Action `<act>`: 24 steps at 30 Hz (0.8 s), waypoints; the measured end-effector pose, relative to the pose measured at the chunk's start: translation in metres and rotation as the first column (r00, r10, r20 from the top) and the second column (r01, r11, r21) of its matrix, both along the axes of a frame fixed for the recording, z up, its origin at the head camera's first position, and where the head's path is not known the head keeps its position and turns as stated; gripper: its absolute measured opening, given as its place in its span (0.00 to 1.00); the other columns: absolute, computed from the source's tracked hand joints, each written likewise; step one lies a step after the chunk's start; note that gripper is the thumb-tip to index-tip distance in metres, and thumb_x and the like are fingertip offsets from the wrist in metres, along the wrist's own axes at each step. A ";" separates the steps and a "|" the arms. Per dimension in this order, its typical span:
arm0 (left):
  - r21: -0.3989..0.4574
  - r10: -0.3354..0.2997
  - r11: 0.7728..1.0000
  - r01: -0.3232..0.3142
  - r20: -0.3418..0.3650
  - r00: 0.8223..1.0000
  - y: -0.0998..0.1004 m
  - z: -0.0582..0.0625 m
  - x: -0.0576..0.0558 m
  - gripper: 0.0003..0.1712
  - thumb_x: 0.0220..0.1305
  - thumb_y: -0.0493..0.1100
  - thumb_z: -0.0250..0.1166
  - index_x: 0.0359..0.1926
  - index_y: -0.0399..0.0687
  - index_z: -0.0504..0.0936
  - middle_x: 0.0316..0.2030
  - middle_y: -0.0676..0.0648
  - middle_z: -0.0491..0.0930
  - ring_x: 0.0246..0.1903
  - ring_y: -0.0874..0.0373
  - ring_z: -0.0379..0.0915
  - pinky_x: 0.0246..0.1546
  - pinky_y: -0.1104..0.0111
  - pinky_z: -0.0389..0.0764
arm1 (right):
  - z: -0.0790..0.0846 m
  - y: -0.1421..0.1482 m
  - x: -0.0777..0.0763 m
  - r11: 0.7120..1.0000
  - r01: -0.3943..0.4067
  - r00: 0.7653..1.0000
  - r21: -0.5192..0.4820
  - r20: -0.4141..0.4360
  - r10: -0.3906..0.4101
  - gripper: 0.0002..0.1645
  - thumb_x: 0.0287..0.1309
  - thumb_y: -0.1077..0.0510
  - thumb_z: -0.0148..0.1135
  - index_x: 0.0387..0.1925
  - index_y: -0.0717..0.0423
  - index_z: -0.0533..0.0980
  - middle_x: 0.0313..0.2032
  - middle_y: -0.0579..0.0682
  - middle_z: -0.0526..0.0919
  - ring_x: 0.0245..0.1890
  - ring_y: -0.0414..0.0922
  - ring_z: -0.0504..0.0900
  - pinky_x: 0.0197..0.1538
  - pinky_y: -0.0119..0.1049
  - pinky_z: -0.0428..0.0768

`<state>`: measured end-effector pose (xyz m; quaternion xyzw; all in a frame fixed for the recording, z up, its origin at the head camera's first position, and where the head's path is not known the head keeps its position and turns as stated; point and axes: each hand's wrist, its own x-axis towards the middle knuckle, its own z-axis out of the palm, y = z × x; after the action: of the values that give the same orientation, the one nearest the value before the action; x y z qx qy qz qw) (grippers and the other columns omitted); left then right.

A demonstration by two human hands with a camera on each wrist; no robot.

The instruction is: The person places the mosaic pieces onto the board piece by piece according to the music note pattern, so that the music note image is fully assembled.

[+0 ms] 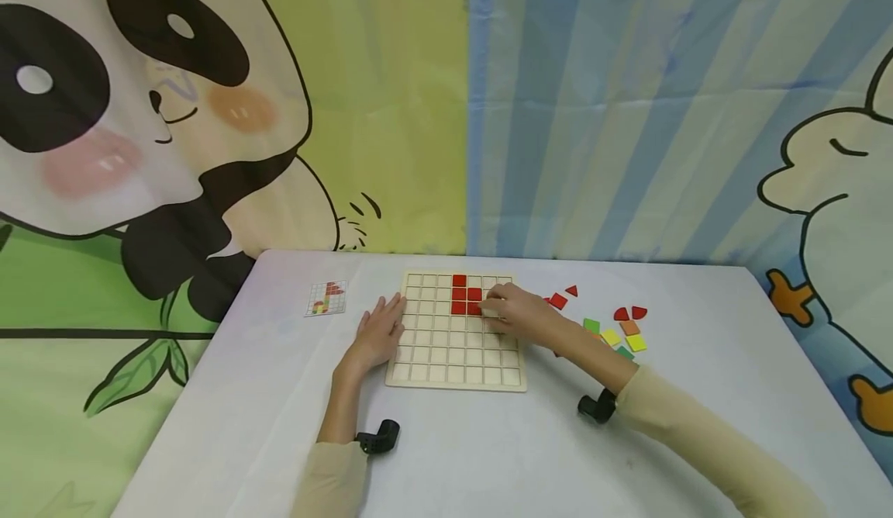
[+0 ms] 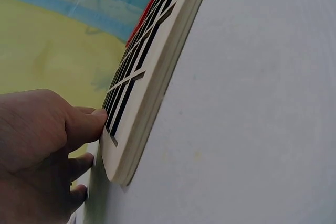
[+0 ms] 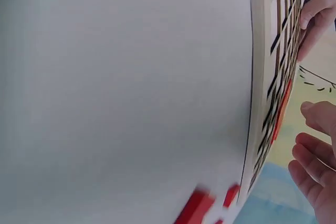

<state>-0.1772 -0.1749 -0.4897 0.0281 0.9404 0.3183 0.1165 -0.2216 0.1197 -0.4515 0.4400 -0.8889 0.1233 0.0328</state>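
A wooden grid board lies on the table, with several red square tiles set in cells of its upper middle part. My left hand rests at the board's left edge, fingers stretched out. In the left wrist view its thumb touches the board's rim. Over the upper right part of the board is my right hand, just right of the red tiles. The right wrist view shows its fingers loosely bent and apart from the thumb, with no piece visible between them.
Left of the board lies a printed pattern card. To the right are loose pieces: a red square, a red triangle, yellow squares, an orange square and green pieces. The right forearm partly covers some.
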 end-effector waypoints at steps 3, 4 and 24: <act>-0.007 0.003 1.000 -0.003 -0.002 1.000 0.001 0.002 0.000 0.32 0.74 0.40 0.47 0.75 0.46 0.53 0.77 0.46 0.46 0.78 0.44 0.31 0.75 0.44 0.33 | 0.003 0.019 0.006 1.000 0.028 0.999 0.015 -0.033 -0.027 0.17 0.55 0.56 0.69 0.47 0.56 0.82 0.45 0.53 0.82 0.46 0.48 0.80 0.44 0.37 0.84; -0.007 0.006 1.000 -0.006 -0.001 1.000 0.001 0.003 0.001 0.32 0.74 0.40 0.48 0.75 0.45 0.53 0.77 0.46 0.46 0.78 0.44 0.31 0.75 0.44 0.32 | 0.004 0.026 0.007 0.999 0.038 0.999 0.019 -0.040 -0.038 0.17 0.54 0.56 0.70 0.47 0.55 0.82 0.45 0.52 0.83 0.46 0.48 0.80 0.44 0.37 0.84; 0.000 0.002 1.000 -0.002 -0.008 1.000 0.002 0.000 0.001 0.32 0.74 0.40 0.47 0.75 0.45 0.53 0.77 0.46 0.46 0.77 0.44 0.31 0.75 0.44 0.32 | 0.006 0.093 -0.008 0.925 0.368 0.905 0.097 0.190 -0.381 0.11 0.56 0.57 0.68 0.41 0.57 0.85 0.44 0.55 0.84 0.45 0.53 0.82 0.49 0.48 0.84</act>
<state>-0.1764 -0.1728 -0.4898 0.0287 0.9408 0.3185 0.1126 -0.2291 0.2122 -0.4452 0.2468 -0.9586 0.1333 -0.0491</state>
